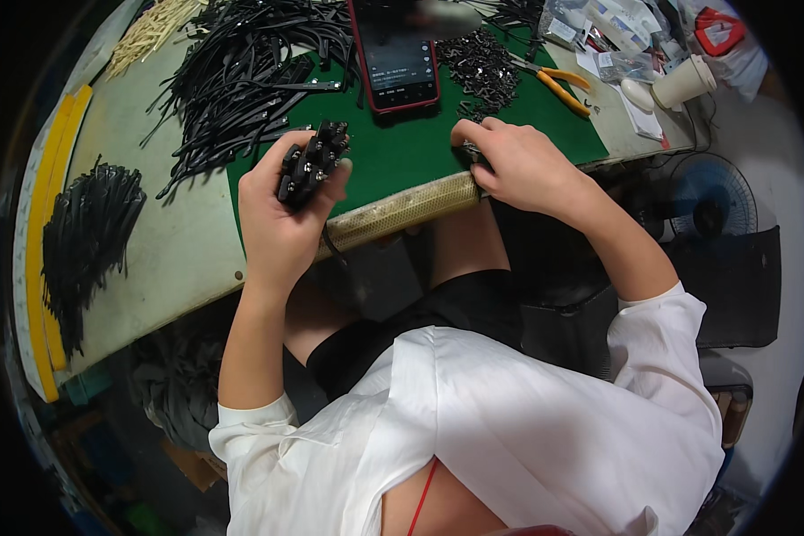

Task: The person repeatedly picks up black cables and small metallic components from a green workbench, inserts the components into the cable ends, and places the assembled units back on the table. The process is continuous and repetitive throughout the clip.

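My left hand (281, 201) is closed around a bundle of black straps (313, 163), held above the near left part of the green mat (384, 147). The stacked strap ends face up and carry shiny metal studs; one strap tail hangs below the hand. My right hand (531, 165) is at the mat's near edge with its fingers curled together. Small dark metal pieces (473, 154) show between its thumb and fingers; their exact shape is mostly hidden. Beyond it lies a heap of small dark metal fittings (482, 71).
A large pile of black straps (241, 71) and a red-edged phone (397, 67) lie farther back. Orange-handled pliers (565, 89) and a pale cup (685, 82) are at right. A yellowish mesh-patterned roll (402, 213) lines the table's front edge. Another strap bundle (89, 232) lies left.
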Demonstrator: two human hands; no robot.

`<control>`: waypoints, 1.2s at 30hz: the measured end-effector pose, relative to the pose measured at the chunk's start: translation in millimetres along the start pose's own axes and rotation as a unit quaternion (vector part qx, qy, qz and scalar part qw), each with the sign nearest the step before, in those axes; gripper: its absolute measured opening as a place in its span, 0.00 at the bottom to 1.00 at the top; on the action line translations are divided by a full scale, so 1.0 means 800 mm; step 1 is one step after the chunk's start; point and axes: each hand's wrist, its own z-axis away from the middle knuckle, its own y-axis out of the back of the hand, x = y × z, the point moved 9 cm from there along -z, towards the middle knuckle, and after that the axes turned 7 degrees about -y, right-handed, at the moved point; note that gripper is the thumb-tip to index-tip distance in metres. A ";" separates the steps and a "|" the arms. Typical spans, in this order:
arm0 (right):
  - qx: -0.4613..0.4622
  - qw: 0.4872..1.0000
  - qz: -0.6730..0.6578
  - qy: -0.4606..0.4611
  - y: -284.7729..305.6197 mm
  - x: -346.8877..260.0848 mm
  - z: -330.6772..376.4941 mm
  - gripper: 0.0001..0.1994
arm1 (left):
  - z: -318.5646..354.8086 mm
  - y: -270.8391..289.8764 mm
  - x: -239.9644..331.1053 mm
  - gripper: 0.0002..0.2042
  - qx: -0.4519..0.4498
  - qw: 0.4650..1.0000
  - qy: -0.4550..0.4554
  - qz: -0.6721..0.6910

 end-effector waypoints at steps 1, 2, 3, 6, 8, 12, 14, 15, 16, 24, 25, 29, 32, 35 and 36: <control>0.002 1.000 0.001 0.000 0.001 0.000 0.000 0.15 | 0.001 0.001 0.002 0.09 0.008 1.000 -0.004 -0.006; 0.002 1.000 0.000 0.000 0.001 0.000 0.000 0.15 | 0.002 0.002 0.003 0.09 0.012 1.000 -0.004 0.000; 0.003 1.000 0.000 0.000 0.001 0.001 0.001 0.15 | 0.003 0.003 0.005 0.09 0.016 1.000 -0.003 0.006; 0.004 1.000 -0.008 0.005 0.000 0.003 -0.001 0.17 | 0.004 0.004 0.011 0.09 0.023 1.000 -0.015 -0.004; 0.041 0.993 -0.093 0.067 0.014 -0.008 0.005 0.18 | 0.002 0.003 0.013 0.09 0.032 0.999 -0.018 -0.015; -0.154 0.827 -0.540 0.005 0.034 -0.073 0.028 0.19 | 0.003 0.004 0.019 0.08 0.063 0.998 -0.005 0.015; -0.093 0.785 -0.612 0.026 0.042 -0.094 0.030 0.16 | 0.004 -0.003 0.019 0.08 0.072 0.996 0.027 0.043; -0.071 0.775 -0.628 0.032 0.041 -0.099 0.029 0.16 | 0.003 -0.004 0.020 0.08 0.070 0.996 0.015 0.048; -0.057 0.769 -0.635 0.039 0.042 -0.103 0.027 0.15 | 0.002 -0.003 0.020 0.08 0.061 0.997 -0.009 0.046; -0.104 0.738 -0.666 0.042 0.037 -0.116 0.038 0.16 | 0.015 -0.002 0.076 0.16 0.078 0.947 -0.238 -0.202; -0.112 0.730 -0.672 0.046 0.036 -0.116 0.040 0.17 | 0.017 -0.004 0.079 0.13 0.076 0.939 -0.259 -0.212; -0.155 0.697 -0.699 0.040 0.033 -0.120 0.045 0.18 | 0.024 -0.007 0.089 0.13 0.066 0.920 -0.306 -0.236; -0.205 0.648 -0.733 0.019 0.029 -0.124 0.049 0.18 | 0.026 -0.006 0.092 0.16 0.050 0.914 -0.325 -0.239; -0.227 0.606 -0.763 -0.001 0.021 -0.125 0.052 0.15 | 0.029 -0.010 0.101 0.19 0.044 0.905 -0.344 -0.246; -0.237 0.588 -0.773 -0.010 0.017 -0.126 0.054 0.14 | 0.028 -0.011 0.102 0.19 0.032 0.905 -0.341 -0.254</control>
